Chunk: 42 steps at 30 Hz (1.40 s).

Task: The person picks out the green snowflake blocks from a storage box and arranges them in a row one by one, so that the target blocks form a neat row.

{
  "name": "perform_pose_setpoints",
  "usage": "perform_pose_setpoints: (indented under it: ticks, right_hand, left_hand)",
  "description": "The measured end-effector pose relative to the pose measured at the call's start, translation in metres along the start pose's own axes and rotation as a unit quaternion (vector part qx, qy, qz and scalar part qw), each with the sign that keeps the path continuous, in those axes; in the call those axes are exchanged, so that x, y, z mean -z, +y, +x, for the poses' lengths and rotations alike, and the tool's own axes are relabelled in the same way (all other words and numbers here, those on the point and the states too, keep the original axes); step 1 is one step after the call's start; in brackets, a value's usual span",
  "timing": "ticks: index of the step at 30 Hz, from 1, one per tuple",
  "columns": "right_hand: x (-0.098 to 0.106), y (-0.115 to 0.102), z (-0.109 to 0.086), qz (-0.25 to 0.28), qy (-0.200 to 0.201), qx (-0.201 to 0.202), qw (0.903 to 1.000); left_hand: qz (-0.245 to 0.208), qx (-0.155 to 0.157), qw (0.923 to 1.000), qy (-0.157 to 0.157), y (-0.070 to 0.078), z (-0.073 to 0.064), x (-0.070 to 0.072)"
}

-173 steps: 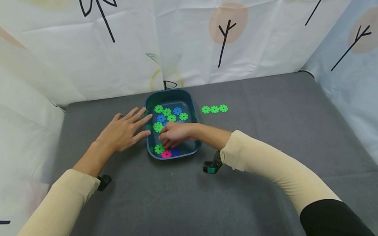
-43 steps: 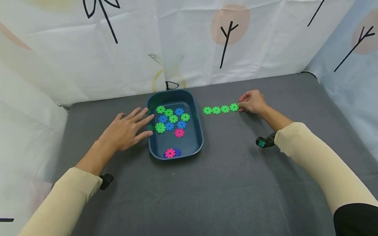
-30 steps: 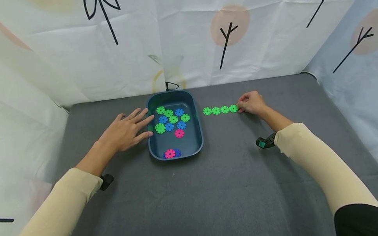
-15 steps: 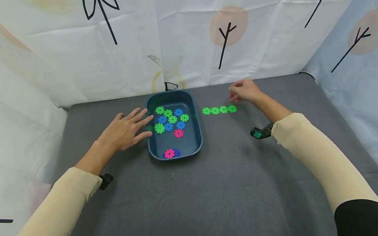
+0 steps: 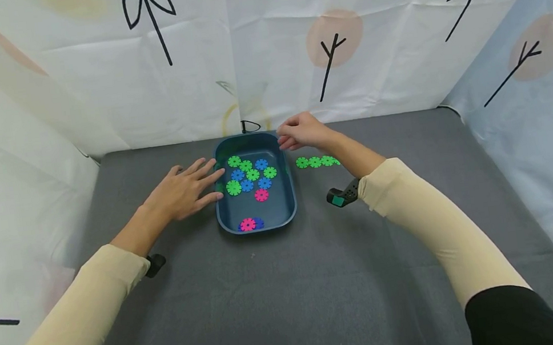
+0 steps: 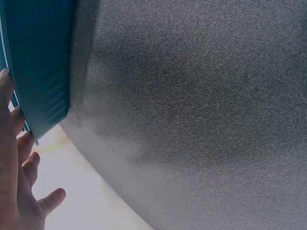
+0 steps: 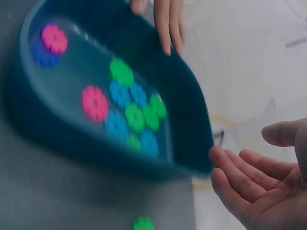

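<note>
A dark blue tray (image 5: 278,209) holds several flat, notched, flower-shaped plastic discs: green discs (image 5: 233,187), blue discs (image 5: 262,164) and a pink disc (image 5: 261,195). Another pink disc (image 5: 248,224) overlaps a blue one by the near wall. My left hand (image 5: 180,193) lies with spread fingers at the tray's left rim. Over the far right corner of the tray hovers my right hand (image 5: 305,131), fingers loosely bent; the right wrist view shows nothing between thumb and fingers. Right of the tray runs a straight row of green discs (image 5: 314,161), its right end partly covered by my right forearm.
Grey cloth covers the table (image 5: 271,299). A white patterned curtain (image 5: 274,69) hangs behind the far edge and along both sides. Each wrist carries a small black camera, such as the right one (image 5: 343,194).
One more green disc has joined the row's right end. My right hand let go of it, lifted and moved left to the tray. My left hand stays at the rim.
</note>
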State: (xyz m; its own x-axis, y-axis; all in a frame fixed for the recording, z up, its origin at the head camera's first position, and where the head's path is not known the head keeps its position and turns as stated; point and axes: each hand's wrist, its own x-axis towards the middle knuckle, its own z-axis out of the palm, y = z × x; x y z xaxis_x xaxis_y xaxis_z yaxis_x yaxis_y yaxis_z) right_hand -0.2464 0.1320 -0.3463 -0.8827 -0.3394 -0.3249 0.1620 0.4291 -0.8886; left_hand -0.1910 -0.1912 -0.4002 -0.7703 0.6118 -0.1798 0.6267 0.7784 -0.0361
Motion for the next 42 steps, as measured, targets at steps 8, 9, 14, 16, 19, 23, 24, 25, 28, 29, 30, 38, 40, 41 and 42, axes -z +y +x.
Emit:
perform_pose_setpoints:
  ticks: [8, 9, 14, 16, 19, 23, 24, 25, 28, 29, 30, 38, 40, 41, 42]
  right_hand:
    - [-0.055, 0.002, 0.016, -0.035, -0.083, -0.012, 0.9959]
    - [-0.061, 0.003, 0.018, -0.045, -0.094, -0.016, 0.9945]
    - [-0.085, 0.006, 0.023, -0.072, -0.135, -0.026, 0.9879]
    - [-0.091, 0.006, 0.025, -0.076, -0.142, -0.032, 0.9864]
    - [-0.098, 0.007, 0.028, -0.075, -0.149, -0.037, 0.9853]
    - [-0.104, 0.009, 0.032, -0.071, -0.149, -0.043, 0.9854]
    - [-0.105, 0.009, 0.032, -0.068, -0.148, -0.044, 0.9856]
    - [-0.105, 0.009, 0.033, -0.066, -0.148, -0.045, 0.9857]
    - [-0.107, 0.009, 0.033, -0.058, -0.149, -0.048, 0.986]
    - [-0.107, 0.009, 0.033, -0.056, -0.149, -0.049, 0.986]
    - [-0.107, 0.009, 0.033, -0.055, -0.151, -0.049, 0.9858]
    - [-0.109, 0.008, 0.033, -0.047, -0.154, -0.056, 0.9853]
    - [-0.11, 0.009, 0.033, -0.043, -0.153, -0.06, 0.9855]
    - [-0.111, 0.01, 0.034, -0.042, -0.154, -0.061, 0.9854]
    - [-0.112, 0.01, 0.034, -0.042, -0.154, -0.06, 0.9854]
  left_hand:
    - [0.008, 0.002, 0.9999, -0.009, 0.001, 0.002, 0.002]
    - [0.008, 0.003, 0.9999, -0.01, 0.001, 0.003, 0.002]
    - [0.015, 0.001, 0.9998, -0.009, 0.002, 0.005, 0.004]
    - [0.017, 0.0, 0.9998, -0.008, 0.001, 0.005, 0.003]
    - [0.019, -0.001, 0.9998, -0.007, 0.001, 0.004, 0.003]
    - [0.016, -0.003, 0.9998, -0.007, 0.0, 0.003, 0.003]
    - [0.014, -0.003, 0.9999, -0.006, -0.001, 0.003, 0.004]
    - [0.013, -0.004, 0.9999, -0.006, -0.001, 0.002, 0.003]
    - [0.013, -0.006, 0.9999, -0.005, -0.001, 0.002, 0.003]
    - [0.014, -0.006, 0.9999, -0.004, -0.001, 0.001, 0.003]
    - [0.013, -0.007, 0.9999, -0.003, -0.001, 0.001, 0.003]
    - [0.01, -0.008, 0.9999, 0.003, 0.0, 0.001, 0.004]
    - [0.011, -0.009, 0.9999, 0.003, 0.0, 0.001, 0.003]
    - [0.01, -0.009, 0.9999, 0.003, 0.0, 0.0, 0.003]
    - [0.011, -0.009, 0.9999, 0.003, 0.0, 0.0, 0.004]
